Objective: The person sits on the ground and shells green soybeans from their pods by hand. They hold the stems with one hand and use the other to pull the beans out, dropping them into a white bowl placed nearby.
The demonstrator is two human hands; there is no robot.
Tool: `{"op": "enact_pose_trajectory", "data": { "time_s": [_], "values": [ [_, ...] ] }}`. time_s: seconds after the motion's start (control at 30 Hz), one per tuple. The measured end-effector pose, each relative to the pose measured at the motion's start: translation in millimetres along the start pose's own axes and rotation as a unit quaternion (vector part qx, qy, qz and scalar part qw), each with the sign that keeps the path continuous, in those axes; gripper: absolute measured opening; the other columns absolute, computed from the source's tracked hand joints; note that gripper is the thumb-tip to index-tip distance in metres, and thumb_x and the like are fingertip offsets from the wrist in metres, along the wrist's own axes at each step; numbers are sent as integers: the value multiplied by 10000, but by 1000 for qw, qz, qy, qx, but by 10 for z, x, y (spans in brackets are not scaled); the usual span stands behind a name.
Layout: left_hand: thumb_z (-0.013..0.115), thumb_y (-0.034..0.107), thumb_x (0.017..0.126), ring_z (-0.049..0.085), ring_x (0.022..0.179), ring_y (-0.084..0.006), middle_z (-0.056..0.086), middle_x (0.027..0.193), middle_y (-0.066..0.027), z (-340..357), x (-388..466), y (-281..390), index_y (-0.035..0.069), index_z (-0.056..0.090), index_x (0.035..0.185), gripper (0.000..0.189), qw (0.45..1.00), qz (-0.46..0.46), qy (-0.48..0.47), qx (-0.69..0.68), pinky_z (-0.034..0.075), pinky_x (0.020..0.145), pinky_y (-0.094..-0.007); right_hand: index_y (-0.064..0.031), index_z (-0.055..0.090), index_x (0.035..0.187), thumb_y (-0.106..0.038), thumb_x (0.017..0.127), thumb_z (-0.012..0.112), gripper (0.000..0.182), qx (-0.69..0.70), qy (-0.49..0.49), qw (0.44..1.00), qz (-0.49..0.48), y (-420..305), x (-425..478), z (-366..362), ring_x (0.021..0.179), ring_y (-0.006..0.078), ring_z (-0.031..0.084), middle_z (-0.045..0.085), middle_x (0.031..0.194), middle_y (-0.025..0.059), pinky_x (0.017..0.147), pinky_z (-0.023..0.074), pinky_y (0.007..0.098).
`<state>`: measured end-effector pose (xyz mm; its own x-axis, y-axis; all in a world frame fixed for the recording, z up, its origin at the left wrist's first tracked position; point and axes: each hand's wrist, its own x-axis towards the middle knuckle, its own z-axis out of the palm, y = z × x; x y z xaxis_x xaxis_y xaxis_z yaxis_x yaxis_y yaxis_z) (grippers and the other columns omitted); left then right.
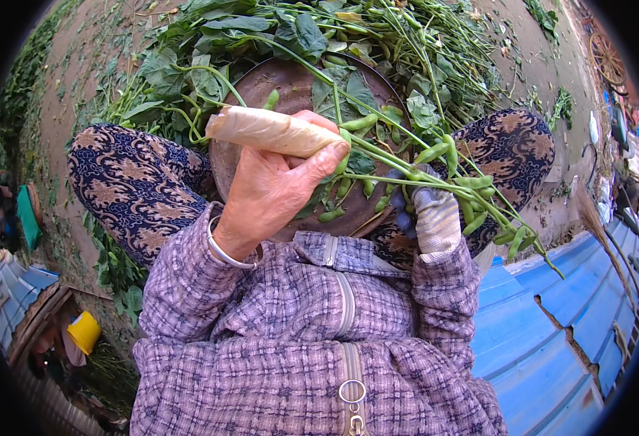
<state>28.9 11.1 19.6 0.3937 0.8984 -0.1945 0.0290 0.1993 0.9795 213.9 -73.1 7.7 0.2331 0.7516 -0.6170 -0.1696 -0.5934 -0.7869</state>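
Observation:
My left hand [273,191], bare and with a metal bangle at the wrist, grips a pale roll [267,131] that looks like rolled flatbread. A green pod lies close against its thumb tip. My right hand [434,212] wears a striped knit glove with blue on the fingers, partly hidden by stems. It is closed around a soybean plant stalk [387,157] bearing several green pods [433,153]. The stalk crosses above a round, shallow brown metal pan [292,79] between my knees. Loose pods [331,215] and leaves lie in the pan.
Cut bean plants [450,60] are heaped beyond the pan, with leaves scattered over the ground. Blue metal sheeting [537,327] lies at the right, near a broom [597,223]. A spoked wheel [607,59] stands far right. A yellow bucket [84,332] is at the lower left.

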Motion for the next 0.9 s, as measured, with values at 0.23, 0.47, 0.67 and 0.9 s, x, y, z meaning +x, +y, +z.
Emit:
{"op": "enact_pose_trajectory", "data": {
  "time_s": [0.23, 0.47, 0.67, 0.9],
  "values": [
    [640, 76, 824, 520, 667, -51, 570, 739, 15, 33, 74, -147, 16, 609, 861, 76, 999, -2, 26, -35, 431, 598, -198, -99, 603, 1063, -214, 881, 503, 237, -125, -62, 987, 74, -157, -76, -81, 453, 18, 406, 567, 695, -41, 382, 271, 153],
    [620, 105, 847, 587, 711, -89, 624, 813, -22, 1, 70, -133, 16, 610, 906, 108, 997, -12, 12, -76, 490, 679, -222, -32, 606, 1069, -238, 911, 418, 321, -203, -214, 953, -69, -347, -193, -23, 439, 18, 357, 455, 551, -53, 418, 290, 178],
    [639, 119, 838, 551, 802, -64, 612, 871, -3, 293, -72, 39, 28, 618, 937, 136, 989, -37, -32, -138, 446, 732, -204, -104, 624, 988, -268, 923, 413, 275, -58, -54, 994, 72, -311, -214, 40, 401, 26, 341, 423, 529, -70, 364, 253, 191],
    [630, 119, 846, 525, 791, -55, 587, 863, 22, 344, -59, -44, 30, 626, 928, 121, 994, -14, -44, -104, 425, 694, -198, -65, 616, 938, -201, 875, 586, 154, -34, -38, 998, 26, -216, -135, 205, 521, 56, 468, 552, 660, -20, 449, 375, 222]
  ]
}}
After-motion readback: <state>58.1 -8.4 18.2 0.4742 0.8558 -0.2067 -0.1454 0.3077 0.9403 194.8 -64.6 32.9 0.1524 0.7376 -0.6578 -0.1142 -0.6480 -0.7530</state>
